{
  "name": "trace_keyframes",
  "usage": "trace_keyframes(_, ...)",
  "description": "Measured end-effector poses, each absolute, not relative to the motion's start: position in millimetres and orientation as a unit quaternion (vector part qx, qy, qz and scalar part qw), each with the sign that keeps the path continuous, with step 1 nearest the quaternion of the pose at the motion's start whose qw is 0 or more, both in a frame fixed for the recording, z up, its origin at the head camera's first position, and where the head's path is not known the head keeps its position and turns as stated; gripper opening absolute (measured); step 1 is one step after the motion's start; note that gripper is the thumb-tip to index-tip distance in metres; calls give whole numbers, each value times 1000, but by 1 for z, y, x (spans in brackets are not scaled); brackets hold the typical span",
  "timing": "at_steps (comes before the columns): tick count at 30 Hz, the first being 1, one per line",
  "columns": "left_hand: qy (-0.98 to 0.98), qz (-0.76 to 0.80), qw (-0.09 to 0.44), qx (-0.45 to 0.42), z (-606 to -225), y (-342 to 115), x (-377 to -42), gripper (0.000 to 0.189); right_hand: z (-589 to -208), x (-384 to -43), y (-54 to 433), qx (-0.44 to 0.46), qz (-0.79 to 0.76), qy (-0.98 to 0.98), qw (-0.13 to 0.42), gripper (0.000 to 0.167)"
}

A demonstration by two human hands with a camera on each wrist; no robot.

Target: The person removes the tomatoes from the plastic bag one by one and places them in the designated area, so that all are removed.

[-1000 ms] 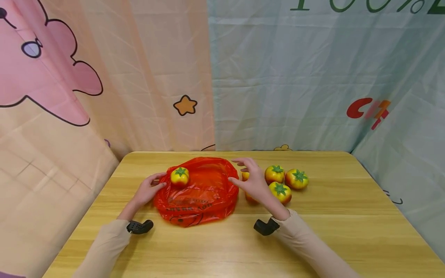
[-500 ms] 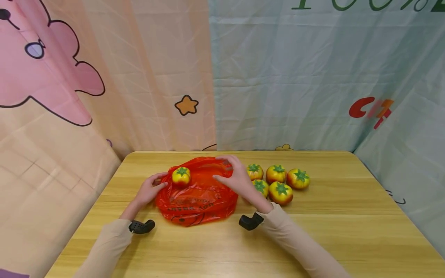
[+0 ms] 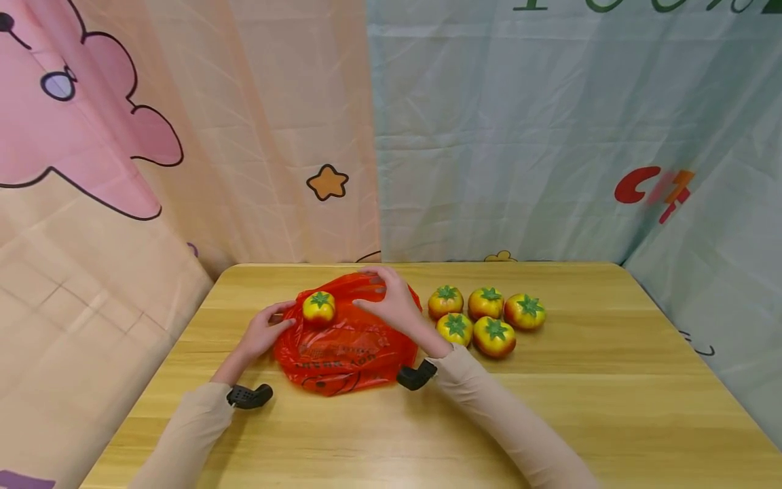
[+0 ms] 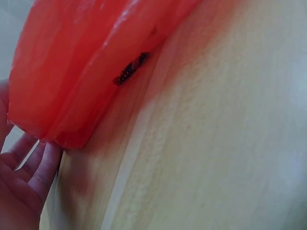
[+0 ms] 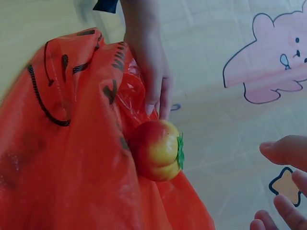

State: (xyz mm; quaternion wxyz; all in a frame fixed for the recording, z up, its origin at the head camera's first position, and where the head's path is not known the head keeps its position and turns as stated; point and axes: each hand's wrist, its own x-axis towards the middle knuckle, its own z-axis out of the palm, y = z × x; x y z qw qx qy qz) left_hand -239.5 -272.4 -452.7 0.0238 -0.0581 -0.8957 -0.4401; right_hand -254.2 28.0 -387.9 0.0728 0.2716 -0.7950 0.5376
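A crumpled red plastic bag [image 3: 354,346] with dark printing lies on the table. On its upper left part sits a yellow-red toy persimmon [image 3: 319,309] with a green leafy top. My left hand [image 3: 264,333] holds the bag's left edge between thumb and fingers. In the left wrist view, the fingers [image 4: 45,167] meet the bag's rim and their tips go behind it. My right hand [image 3: 394,305] is over the bag's right side, thumb and fingers spread apart with nothing between them. In the right wrist view, its thumb [image 5: 288,151] is apart from the persimmon [image 5: 158,148].
Several more toy persimmons [image 3: 495,337] stand grouped on the wooden table [image 3: 580,414], right of the bag. Printed curtains [image 3: 489,136] hang behind the table and at its sides. A black wrist camera [image 3: 417,375] sits on the right wrist, another [image 3: 249,396] on the left.
My right hand has moved left, from beside the grouped persimmons to over the bag, uncovering the persimmons it hid. My left hand, the bag and the persimmon on it have stayed nearly still.
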Motion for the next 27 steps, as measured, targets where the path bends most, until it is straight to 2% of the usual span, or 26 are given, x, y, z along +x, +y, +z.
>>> trace_keyframes(4, -896, -440, 22, -59, -453, -273, -240, 44, -386, -263, 24, 275, 538, -796, 23, 54)
trace_keyframes(8, -896, -439, 22, -63, -453, -274, -241, 44, -387, -271, 21, 273, 531, -802, 1, 55)
trace_keyframes(18, -896, -439, 19, -61, -456, -274, -243, 44, -396, -281, 5, 246, 531, -811, -10, 59)
trace_keyframes(27, -898, -436, 26, -59, -455, -273, -242, 44, -400, -282, -14, 216, 546, -810, 1, 59)
